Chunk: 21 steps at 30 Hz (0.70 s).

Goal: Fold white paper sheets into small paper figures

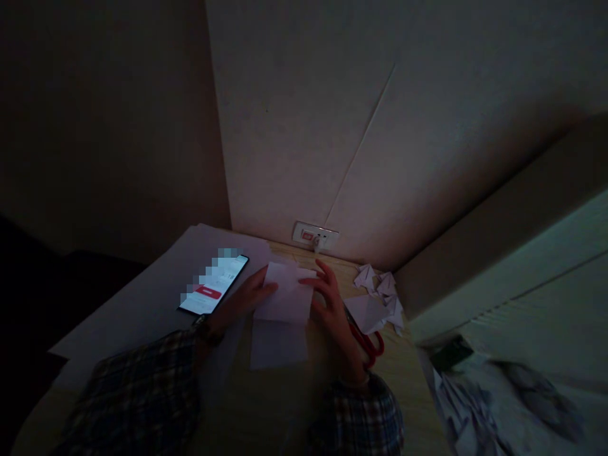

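My left hand (256,290) grips a sheet of white paper (284,297) by its left edge, with the thumb on top and the other fingers hidden behind. My right hand (329,297) is at the sheet's right edge, fingers apart, one fingertip lying over the paper. Below the held sheet, another piece of white paper (279,347) lies on the wooden table (266,405); I cannot tell whether the two are joined. Red-handled scissors (368,347) rest just right of my right hand, partly under a loose piece of paper (365,311).
A lit phone (213,286) lies on large white sheets (147,297) at the left. Several folded paper shapes (387,285) sit near the table's right back corner. A wall socket (315,235) is behind. Down at the right lie more folded papers (465,405). The room is dim.
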Available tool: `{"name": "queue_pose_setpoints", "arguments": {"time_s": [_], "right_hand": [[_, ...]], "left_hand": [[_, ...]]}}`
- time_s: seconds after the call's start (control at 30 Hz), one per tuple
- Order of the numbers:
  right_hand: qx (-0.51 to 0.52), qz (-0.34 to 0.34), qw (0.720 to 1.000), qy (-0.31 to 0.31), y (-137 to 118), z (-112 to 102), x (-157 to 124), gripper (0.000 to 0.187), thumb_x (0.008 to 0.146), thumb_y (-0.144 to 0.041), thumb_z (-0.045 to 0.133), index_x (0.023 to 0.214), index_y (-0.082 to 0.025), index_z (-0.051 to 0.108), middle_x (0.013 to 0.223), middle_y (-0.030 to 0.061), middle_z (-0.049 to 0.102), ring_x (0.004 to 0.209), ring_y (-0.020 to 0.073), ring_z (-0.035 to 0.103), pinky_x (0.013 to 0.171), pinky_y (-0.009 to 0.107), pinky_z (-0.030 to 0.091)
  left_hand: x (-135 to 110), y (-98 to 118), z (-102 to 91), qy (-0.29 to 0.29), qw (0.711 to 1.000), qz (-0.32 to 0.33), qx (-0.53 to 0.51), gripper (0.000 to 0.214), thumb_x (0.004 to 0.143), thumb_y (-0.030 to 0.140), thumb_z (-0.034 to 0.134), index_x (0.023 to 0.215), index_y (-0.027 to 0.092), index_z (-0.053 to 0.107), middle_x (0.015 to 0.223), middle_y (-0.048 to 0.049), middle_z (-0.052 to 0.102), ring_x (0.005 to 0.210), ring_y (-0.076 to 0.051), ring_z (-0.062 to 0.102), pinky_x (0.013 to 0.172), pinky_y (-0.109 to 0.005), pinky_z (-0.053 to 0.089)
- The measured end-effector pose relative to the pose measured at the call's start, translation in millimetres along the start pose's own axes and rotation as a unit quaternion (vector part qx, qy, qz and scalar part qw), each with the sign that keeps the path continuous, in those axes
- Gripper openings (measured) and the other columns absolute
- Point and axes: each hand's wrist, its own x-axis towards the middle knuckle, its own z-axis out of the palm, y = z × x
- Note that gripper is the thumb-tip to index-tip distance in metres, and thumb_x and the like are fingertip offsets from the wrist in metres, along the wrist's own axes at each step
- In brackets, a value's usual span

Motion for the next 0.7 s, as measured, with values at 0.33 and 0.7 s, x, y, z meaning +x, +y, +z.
{"name": "queue_pose_setpoints", "arguments": {"time_s": [0.33, 0.7], "right_hand": [[0.004, 0.015, 0.999, 0.037, -5.1, 3.3, 2.8, 0.008, 0.084, -0.031, 0.069, 0.085, -0.026, 0.075, 0.128, 0.0058, 0.065, 0.123, 0.0267, 0.057, 0.108, 0.043, 0.043], [-0.062, 0.034, 0.991, 0.112, -2.2, 7.8, 3.0, 0.019, 0.085, -0.033, 0.068, 0.100, -0.023, 0.065, 0.095, 0.0027, 0.069, 0.089, 0.0213, 0.061, 0.081, 0.033, 0.049]], "left_hand": [[5.9, -10.8, 4.2, -0.064, 0.991, 0.049, 0.111, 0.036, 0.077, 0.048, 0.061, 0.095, 0.017, 0.069, 0.095, -0.0079, 0.076, 0.090, -0.027, 0.068, 0.083, -0.037, 0.056], [-0.1, -2.4, 13.9, -0.038, 0.994, 0.062, 0.079, 0.039, 0.084, 0.055, 0.056, 0.095, 0.020, 0.071, 0.098, -0.0089, 0.077, 0.103, -0.029, 0.068, 0.090, -0.038, 0.055]]}}
